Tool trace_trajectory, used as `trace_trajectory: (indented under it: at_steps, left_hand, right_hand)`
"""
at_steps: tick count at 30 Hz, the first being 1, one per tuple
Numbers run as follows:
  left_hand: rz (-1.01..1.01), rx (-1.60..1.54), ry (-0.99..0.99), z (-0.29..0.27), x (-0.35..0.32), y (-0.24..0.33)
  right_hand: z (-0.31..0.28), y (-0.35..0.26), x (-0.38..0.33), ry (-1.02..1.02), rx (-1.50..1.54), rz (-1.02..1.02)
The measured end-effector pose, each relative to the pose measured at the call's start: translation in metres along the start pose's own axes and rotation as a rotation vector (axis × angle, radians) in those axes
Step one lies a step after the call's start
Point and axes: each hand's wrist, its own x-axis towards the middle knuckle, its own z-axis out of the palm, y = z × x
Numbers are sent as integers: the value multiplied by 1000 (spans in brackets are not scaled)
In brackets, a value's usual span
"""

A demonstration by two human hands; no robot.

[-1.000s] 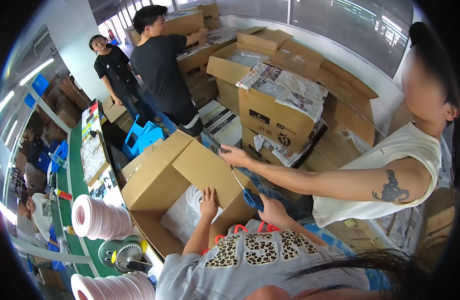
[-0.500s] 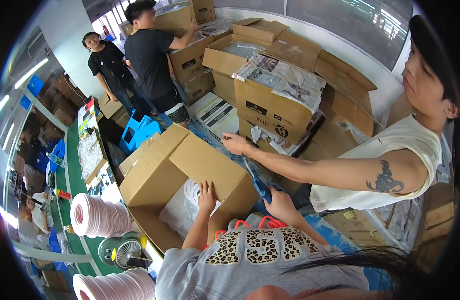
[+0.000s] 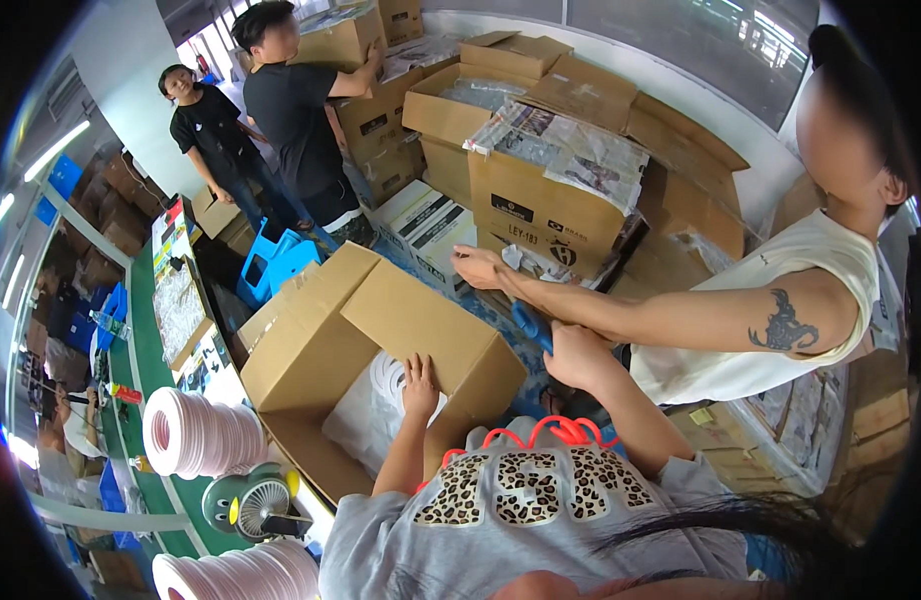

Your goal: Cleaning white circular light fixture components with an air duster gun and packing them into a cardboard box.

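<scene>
My left hand [image 3: 420, 388] rests with fingers spread at the carton's opening, over white coils seen through clear plastic. The open cardboard carton [image 3: 306, 360] stands in front of me, flaps raised. White coils [image 3: 388, 377] and a clear plastic bag [image 3: 359, 420] lie inside it. To the right of the carton, my right hand [image 3: 578, 357] is closed round a blue-handled tool [image 3: 531, 327] with a thin metal shaft; its exact kind is unclear. The tool's tip is close to the forearm of a co-worker, whose hand [image 3: 481, 268] reaches in from the right.
Pink-white coil rolls [image 3: 203, 432] and a penguin-shaped fan [image 3: 249, 502] stand at left beside a green surface [image 3: 149, 330]. A blue plastic stool [image 3: 273, 265] is beyond the carton. Large cartons [image 3: 551, 215] are stacked behind. Two people stand at the far left.
My right hand has moved up and right with the blue-handled tool, nearer the co-worker's arm. My left hand stays on the carton's opening. The co-worker's hand has shifted slightly upward.
</scene>
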Motion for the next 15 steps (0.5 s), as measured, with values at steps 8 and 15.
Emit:
trace_trajectory:
  at_steps: [8,15]
  left_hand:
    - [26,0,9,4,-3,-10]
    - [27,-19,-9,1,-3,-10]
  right_hand:
    - [-3,-11,-10,35,-13,84]
    - [-1,-12,-23,44,-47,119]
